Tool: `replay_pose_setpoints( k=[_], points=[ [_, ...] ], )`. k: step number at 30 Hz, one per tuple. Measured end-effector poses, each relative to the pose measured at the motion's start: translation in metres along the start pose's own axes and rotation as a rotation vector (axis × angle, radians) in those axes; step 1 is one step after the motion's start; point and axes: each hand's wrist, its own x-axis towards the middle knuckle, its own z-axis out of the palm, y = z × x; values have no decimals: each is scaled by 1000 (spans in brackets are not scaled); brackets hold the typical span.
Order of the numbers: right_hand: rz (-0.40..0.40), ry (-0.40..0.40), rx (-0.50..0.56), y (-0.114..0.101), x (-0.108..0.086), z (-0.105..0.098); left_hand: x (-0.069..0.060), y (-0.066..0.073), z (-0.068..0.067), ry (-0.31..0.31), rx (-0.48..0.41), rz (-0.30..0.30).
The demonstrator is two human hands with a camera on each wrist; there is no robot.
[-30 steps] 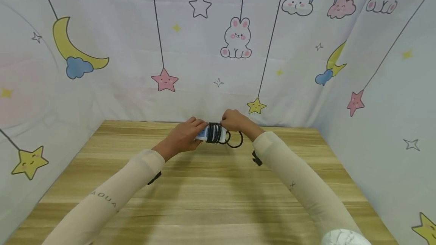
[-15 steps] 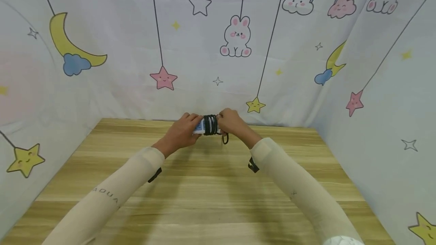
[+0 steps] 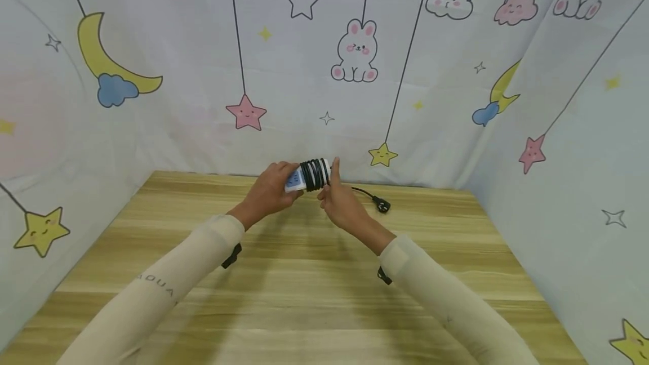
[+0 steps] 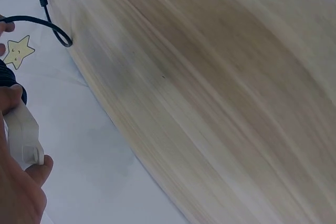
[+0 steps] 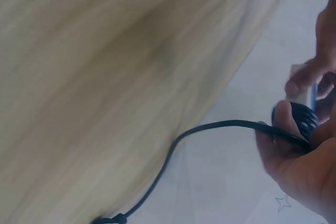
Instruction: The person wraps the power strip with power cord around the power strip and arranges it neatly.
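Observation:
My left hand (image 3: 270, 191) grips the socket end of a white power strip (image 3: 294, 181) with blue socket faces, tilted up above the far part of the table. Black power cord (image 3: 315, 174) is wound in several turns around the strip's other end. At that end my right hand (image 3: 346, 203) holds the loose cord, one finger pointing up beside the strip. In the right wrist view the cord (image 5: 220, 124) runs across the curled fingers. Its free length leads right to a black plug (image 3: 381, 204), lying near the table's back edge.
The wood-grain table (image 3: 304, 297) stretches out under both forearms. Behind it and at both sides hangs a white printed cloth (image 3: 203, 145) with stars, moons and rabbits.
The strip has risen slightly and tilted, its wound end higher. My right hand has swung lower, with a finger now raised. The loose cord loop has gone from view there, and the plug now shows.

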Motion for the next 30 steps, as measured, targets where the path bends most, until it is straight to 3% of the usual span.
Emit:
replay_pose_setpoints(
  k=[5, 10, 15, 20, 27, 30],
  points=[
    [-87, 100, 52, 11, -5, 10, 4, 2, -1, 11, -61, -70],
    [-142, 121, 67, 23, -4, 14, 5, 6, -7, 11, -105, -110],
    [-201, 71, -7, 35, -3, 16, 3, 8, -12, 5, -129, -114],
    [-234, -27, -63, 52, 2, 17, 2, 7, -15, 2, -152, -107],
    [-362, -118, -319, 163, 49, 53, -2, 3, -21, -32, -198, -85],
    [-323, -190, -422, 133, 37, 36, -4, 3, -25, -71, -233, -66]
  ],
)
